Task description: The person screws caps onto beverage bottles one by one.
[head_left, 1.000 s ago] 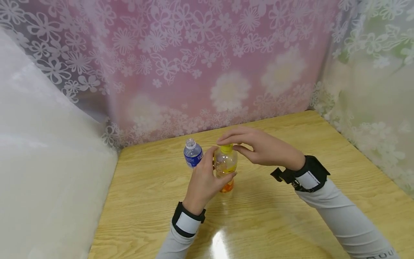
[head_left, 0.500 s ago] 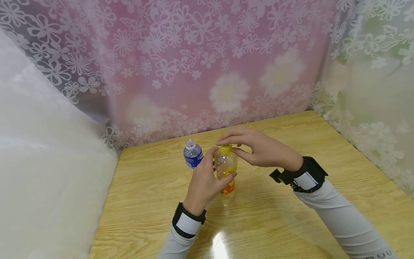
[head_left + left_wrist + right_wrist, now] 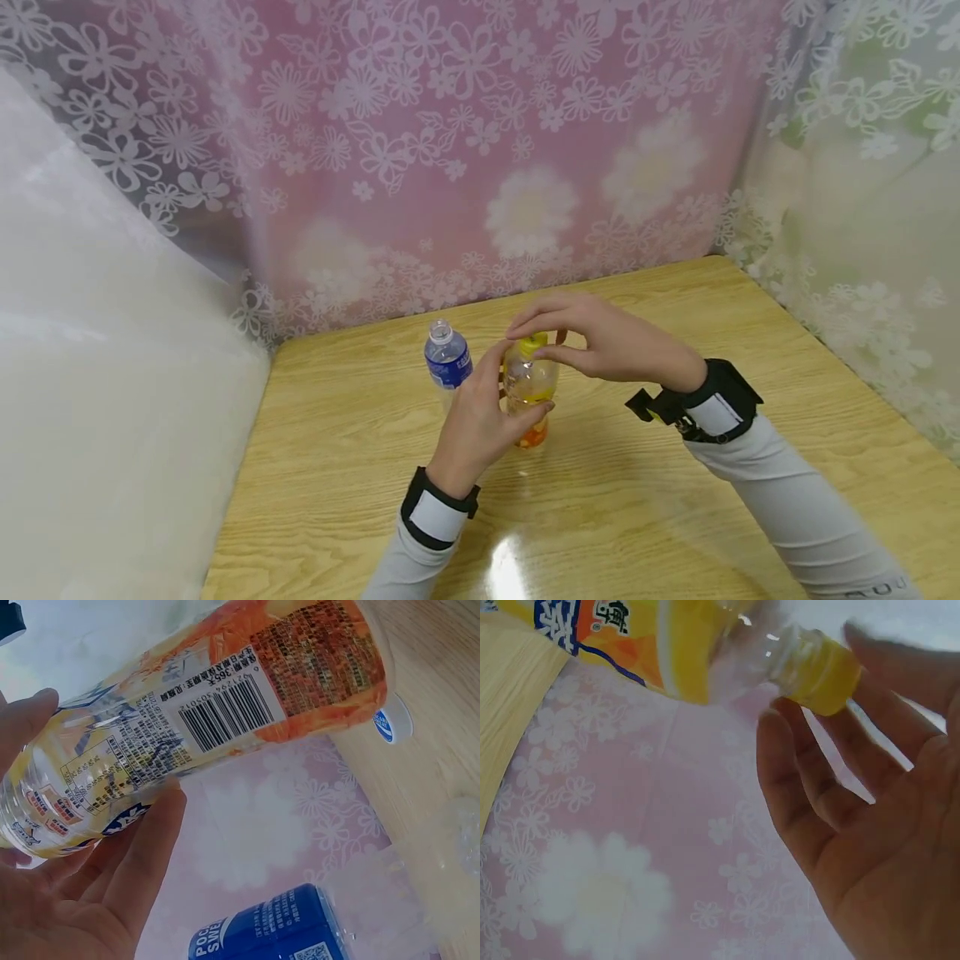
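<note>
- The blue bottle shows "POCARI SWEAT" in part; a barcode and small unreadable print run across the orange bottle.
- The left hand wraps the orange bottle's body, fingers curled round it.
- The right hand pinches the yellow cap from above with fingertips.
- The orange bottle stands on the wooden counter, clear plastic with an orange-yellow label, just beside the uncapped blue bottle.
- A blue-marked white cap lies on the counter.
</note>
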Demonstrator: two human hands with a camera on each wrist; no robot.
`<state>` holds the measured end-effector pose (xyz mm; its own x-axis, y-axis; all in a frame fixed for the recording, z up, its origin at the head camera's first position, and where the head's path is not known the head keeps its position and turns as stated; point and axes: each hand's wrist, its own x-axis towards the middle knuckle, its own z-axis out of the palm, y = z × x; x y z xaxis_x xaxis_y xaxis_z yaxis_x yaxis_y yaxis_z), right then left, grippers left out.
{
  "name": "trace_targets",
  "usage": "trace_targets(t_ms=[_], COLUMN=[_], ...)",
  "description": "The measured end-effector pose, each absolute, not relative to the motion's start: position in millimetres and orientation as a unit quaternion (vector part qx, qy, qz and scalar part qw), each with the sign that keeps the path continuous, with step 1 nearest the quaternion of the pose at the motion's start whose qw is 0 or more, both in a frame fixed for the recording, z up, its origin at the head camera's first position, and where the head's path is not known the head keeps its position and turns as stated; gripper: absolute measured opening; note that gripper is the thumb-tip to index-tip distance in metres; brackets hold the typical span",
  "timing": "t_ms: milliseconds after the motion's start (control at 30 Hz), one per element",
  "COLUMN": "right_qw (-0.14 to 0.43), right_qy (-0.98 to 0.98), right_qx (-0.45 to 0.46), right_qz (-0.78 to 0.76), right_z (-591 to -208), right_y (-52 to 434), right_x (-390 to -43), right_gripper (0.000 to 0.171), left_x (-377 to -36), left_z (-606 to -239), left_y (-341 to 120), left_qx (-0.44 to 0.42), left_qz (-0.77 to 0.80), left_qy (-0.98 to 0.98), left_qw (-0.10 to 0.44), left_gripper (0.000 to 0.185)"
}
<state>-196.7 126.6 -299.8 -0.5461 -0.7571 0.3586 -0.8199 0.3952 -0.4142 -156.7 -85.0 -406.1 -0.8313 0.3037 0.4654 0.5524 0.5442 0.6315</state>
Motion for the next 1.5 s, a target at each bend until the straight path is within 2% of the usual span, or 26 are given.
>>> trace_targets(t_ms=[100, 267, 467, 633, 733, 833, 933, 1067, 1267, 1500], right_qw=[0.054, 0.113, 0.158, 0.169, 0.128, 0.078, 0.058, 0.069, 0.099, 0.158], right_qy=[-0.823, -0.837, -0.885, -0.908, -0.903, -0.882, -0.855, -0.839, -0.842, -0.876], right_qx=[0.488, 0.472, 0.368, 0.296, 0.316, 0.375, 0.439, 0.473, 0.472, 0.393], right_qz=[0.285, 0.254, 0.238, 0.246, 0.262, 0.276, 0.272, 0.260, 0.242, 0.230], right_z=[-297.9, -302.2, -309.3, -312.7, -308.0, -300.0, -295.0, -295.4, -302.2, -310.1], right_y=[128.7, 121.0, 106.2, 99.2, 107.2, 118.5, 124.4, 123.9, 122.4, 112.7], right_x=[-196.1, -195.2, -181.4, -171.3, -172.6, -176.7, -181.5, -185.9, -189.7, -182.8], right_gripper=[0.037, 0.028, 0.020, 0.027, 0.028, 0.035, 0.038, 0.035, 0.030, 0.021], left_x=[-157.5, -158.1, -156.5, -157.0, -157.6, -158.6, -160.0, -161.6, -163.6, -162.7], left_z=[-406.2, -408.7, -411.3, -411.0, -410.6, -410.4, -410.1, -410.4, -410.4, -407.9], left_y=[-86.0, -86.2, -82.0, -81.4, -86.3, -91.6, -94.8, -96.4, -96.1, -90.4], left_qx=[-0.253, -0.249, -0.233, -0.238, -0.245, -0.260, -0.275, -0.284, -0.284, -0.264], left_qz=[-0.416, -0.415, -0.408, -0.417, -0.438, -0.451, -0.456, -0.457, -0.451, -0.426], left_qy=[-0.860, -0.861, -0.868, -0.865, -0.857, -0.849, -0.843, -0.840, -0.844, -0.858], left_qw=[0.155, 0.155, 0.162, 0.146, 0.118, 0.090, 0.074, 0.066, 0.066, 0.117], left_gripper=[0.091, 0.087, 0.083, 0.082, 0.081, 0.082, 0.084, 0.084, 0.084, 0.082])
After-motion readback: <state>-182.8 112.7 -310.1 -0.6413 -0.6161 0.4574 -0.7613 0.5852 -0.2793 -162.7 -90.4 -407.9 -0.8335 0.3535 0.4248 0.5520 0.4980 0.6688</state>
